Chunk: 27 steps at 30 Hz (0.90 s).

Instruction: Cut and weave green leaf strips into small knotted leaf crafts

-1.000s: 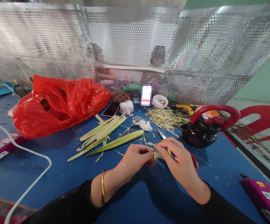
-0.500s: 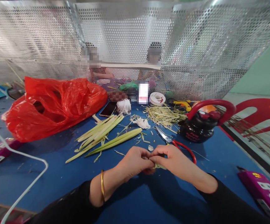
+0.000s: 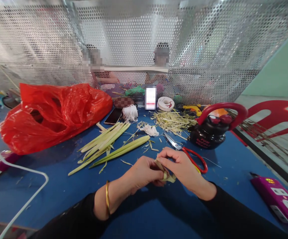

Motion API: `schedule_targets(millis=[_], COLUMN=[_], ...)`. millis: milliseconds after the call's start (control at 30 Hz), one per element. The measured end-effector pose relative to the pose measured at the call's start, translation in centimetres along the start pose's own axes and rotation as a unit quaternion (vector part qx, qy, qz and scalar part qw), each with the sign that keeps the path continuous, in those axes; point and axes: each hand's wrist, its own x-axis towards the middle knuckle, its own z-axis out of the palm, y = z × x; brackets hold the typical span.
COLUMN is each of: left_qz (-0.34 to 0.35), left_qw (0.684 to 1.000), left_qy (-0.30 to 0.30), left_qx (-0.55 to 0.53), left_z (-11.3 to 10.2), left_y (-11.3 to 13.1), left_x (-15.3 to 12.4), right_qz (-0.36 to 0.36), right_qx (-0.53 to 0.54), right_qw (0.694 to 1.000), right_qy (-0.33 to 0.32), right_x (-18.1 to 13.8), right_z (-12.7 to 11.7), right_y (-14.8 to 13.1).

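Note:
My left hand (image 3: pixel 144 172), with a gold bangle at the wrist, pinches a folded pale green leaf strip (image 3: pixel 169 177) over the near middle of the table. Thumb and fingertips of my right hand (image 3: pixel 182 167) are closed on the upper end of the same strip. Part of it is hidden behind my fingers. Just beyond the right hand lie red-handled scissors (image 3: pixel 175 144), blades pointing away. Several long pale green leaf stalks (image 3: pixel 104 141) rest to the left, with a thicker green stalk (image 3: pixel 124 151) beside them.
A red plastic bag (image 3: pixel 59 116) fills the back left. White thread (image 3: pixel 131 113), a phone (image 3: pixel 113 116), a white spool (image 3: pixel 165 103) and shredded strips (image 3: pixel 173 120) sit at the back. A black jug (image 3: pixel 208 134) and purple power strip (image 3: pixel 278 199) are right. People sit behind the perforated screen (image 3: pixel 131 39).
My right hand has lifted slightly and turned, drawing up one end of the leaf strip, so more of it shows between the hands. The left hand stays nearly in place.

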Motion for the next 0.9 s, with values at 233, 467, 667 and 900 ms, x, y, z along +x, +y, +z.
schedule_targets(millis=[233,467,667,900], left_qz=[-0.002,-0.020,-0.021,-0.065], left_qw=[0.998,0.997,0.994,0.984], left_qy=[-0.058,-0.080,-0.110,-0.160], left_qx=[0.012,0.007,-0.022,-0.049], left_z=[0.6,0.5,0.6,1.0], left_y=[-0.5,-0.9,-1.0,-1.5], left_x=[-0.1,-0.1,-0.3,-0.3], right_qz=[-0.027,-0.007,-0.013,-0.015], right_qx=[-0.006,-0.030,-0.044,-0.040], right_qw=[0.999,0.997,0.999,0.999], right_qy=[0.035,0.065,-0.003,-0.004], right_x=[0.0,0.2,0.4,0.5], right_z=[0.6,0.8,0.6,0.9], right_y=[1.0,1.3,1.0,1.3])
